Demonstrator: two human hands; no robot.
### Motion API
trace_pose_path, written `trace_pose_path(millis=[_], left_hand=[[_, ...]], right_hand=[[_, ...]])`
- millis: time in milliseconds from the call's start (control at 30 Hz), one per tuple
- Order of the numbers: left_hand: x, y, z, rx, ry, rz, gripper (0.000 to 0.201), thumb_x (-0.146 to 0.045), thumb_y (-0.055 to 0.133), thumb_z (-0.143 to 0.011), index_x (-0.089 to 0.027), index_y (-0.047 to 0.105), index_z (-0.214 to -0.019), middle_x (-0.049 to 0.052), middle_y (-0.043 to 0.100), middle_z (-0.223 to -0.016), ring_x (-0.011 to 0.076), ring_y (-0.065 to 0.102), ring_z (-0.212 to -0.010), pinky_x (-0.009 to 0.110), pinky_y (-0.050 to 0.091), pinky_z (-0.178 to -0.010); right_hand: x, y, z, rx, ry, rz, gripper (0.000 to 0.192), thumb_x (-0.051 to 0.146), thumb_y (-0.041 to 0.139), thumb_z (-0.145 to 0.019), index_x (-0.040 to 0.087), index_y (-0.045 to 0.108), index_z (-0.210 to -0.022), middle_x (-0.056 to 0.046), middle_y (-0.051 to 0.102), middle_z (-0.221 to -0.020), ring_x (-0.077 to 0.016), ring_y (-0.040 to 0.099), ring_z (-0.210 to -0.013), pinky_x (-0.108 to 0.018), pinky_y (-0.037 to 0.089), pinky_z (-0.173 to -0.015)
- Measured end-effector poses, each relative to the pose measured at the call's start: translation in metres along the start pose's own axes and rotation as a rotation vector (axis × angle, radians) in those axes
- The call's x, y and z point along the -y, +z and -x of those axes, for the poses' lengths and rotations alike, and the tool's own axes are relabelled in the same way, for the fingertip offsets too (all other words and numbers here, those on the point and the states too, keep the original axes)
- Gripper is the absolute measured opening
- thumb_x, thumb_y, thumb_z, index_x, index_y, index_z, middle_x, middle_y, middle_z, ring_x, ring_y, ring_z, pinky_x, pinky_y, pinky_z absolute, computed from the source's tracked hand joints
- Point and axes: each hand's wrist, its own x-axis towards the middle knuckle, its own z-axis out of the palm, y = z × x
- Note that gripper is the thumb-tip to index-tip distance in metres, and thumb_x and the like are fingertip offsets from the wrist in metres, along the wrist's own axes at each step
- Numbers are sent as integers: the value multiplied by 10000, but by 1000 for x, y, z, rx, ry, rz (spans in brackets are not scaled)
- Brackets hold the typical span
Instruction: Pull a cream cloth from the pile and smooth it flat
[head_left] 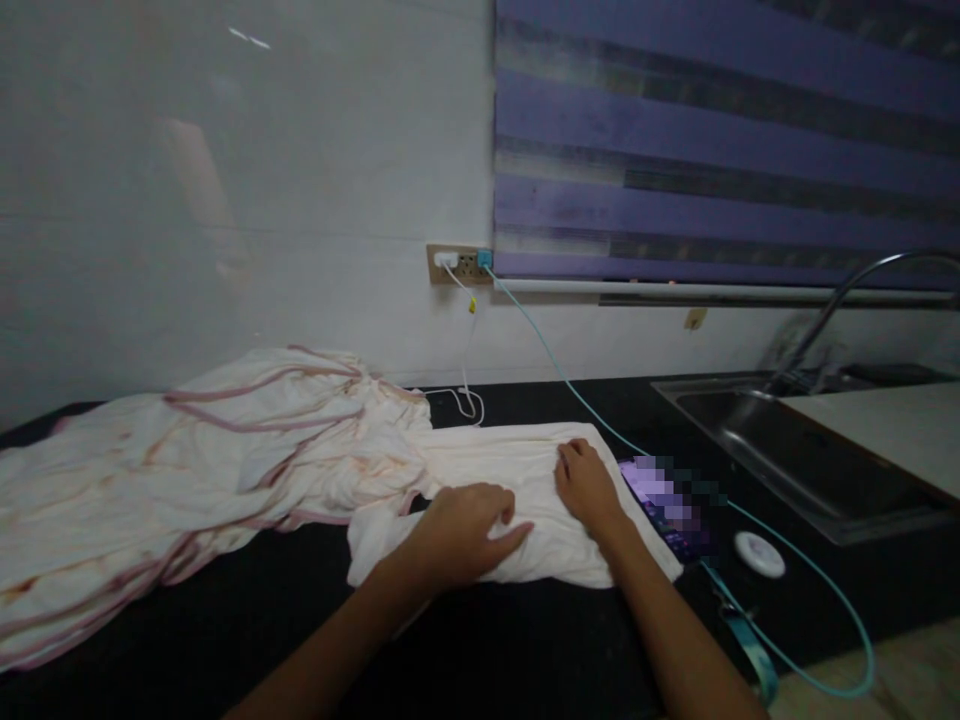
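While both hands, left and right, press flat-fingered on the cloth, I judge one end folded, bulk left loose

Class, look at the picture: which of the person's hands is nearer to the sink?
Right. The right hand rests on the cloth, closer to the sink; the left hand lies farther away.

- Single head-worn view is looking forward and down across the black countertop toward the white wall.
- It is sitting close over both forearms.
- The window blind and sink are lying right.
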Motion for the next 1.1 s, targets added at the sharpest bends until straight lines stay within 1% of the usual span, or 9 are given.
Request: trace_pose_path(millis=[100, 200, 367, 533, 600, 733, 833, 967, 1100], left_hand=[[-16, 16, 5, 126, 61, -93, 399, -567, 744, -817, -218, 647, -984, 102, 700, -1057, 293, 647, -942, 398, 483, -773], [-16, 17, 5, 135, 128, -203, 209, -377, 600, -960, -187, 631, -1043, 122, 668, -1160, 303, 627, -1064, 450, 490, -904], [-24, -4, 3, 340, 136, -69, 320, -303, 303, -1068, -194, 601, -1026, 90, 707, -923, 250, 686, -867, 359, 499, -762], [-29, -6, 8, 435, 84, 9, 495, -603, 693, -856, -249, 593, -1187, 71, 730, -963, 300, 708, -881, 361, 517, -739], [-26, 0, 7, 384, 106, -37, 551, -501, 781, -802, -243, 576, -1243, 79, 727, -1020, 313, 700, -932, 395, 529, -799], [-27, 13, 5, 47, 260, -57, 399, -202, 696, -851, -217, 577, -1231, 114, 640, -1260, 297, 608, -1136, 445, 486, -971], [-41, 19, 9, -78, 339, -32, 199, -98, 536, -929, -197, 618, -1081, 88, 662, -1120, 243, 610, -1023, 394, 502, -906], [-68, 32, 21, -6, 477, 63, 312, -112, 452, -996, -191, 576, -1272, 82, 671, -1234, 215, 608, -1133, 349, 505, -991], [-81, 49, 27, 136, 434, 123, 456, -286, 519, -1009, -183, 456, -1449, 102, 624, -1395, 238, 583, -1250, 382, 492, -1076]], right_hand=[[-1, 2, -2, 23, 25, 29, 383, 249, 419, -1010, 130, 630, -1307, -183, 589, -1349, -267, 553, -1249, -349, 411, -1075], [-2, 2, -3, 34, 28, 29, 399, 256, 425, -1012, 126, 610, -1341, -178, 578, -1375, -260, 522, -1299, -340, 389, -1097], [-4, 0, -5, 50, 37, 10, 397, 261, 466, -998, 140, 611, -1347, -169, 577, -1376, -256, 523, -1287, -340, 389, -1091], [-9, 1, -5, 71, 3, -46, 382, 263, 491, -990, 138, 631, -1322, -163, 578, -1368, -245, 532, -1253, -321, 392, -1074], [-11, 0, -5, 76, -7, -74, 368, 260, 492, -990, 131, 641, -1301, -165, 586, -1345, -244, 532, -1240, -320, 391, -1069], [-13, -6, -7, 23, 12, -134, 346, 244, 474, -992, 141, 643, -1275, -154, 603, -1299, -241, 535, -1206, -323, 398, -1042], [-13, -11, -8, -21, 27, -160, 341, 228, 448, -996, 135, 644, -1258, -152, 620, -1266, -235, 543, -1182, -317, 403, -1019], [-10, -13, -7, 53, 12, -165, 301, 221, 439, -997, 125, 700, -1111, -149, 668, -1171, -223, 588, -1128, -303, 406, -999], [-8, -15, -5, 110, 3, -153, 299, 226, 441, -1000, 134, 713, -1087, -141, 699, -1158, -210, 611, -1134, -281, 399, -1001]])
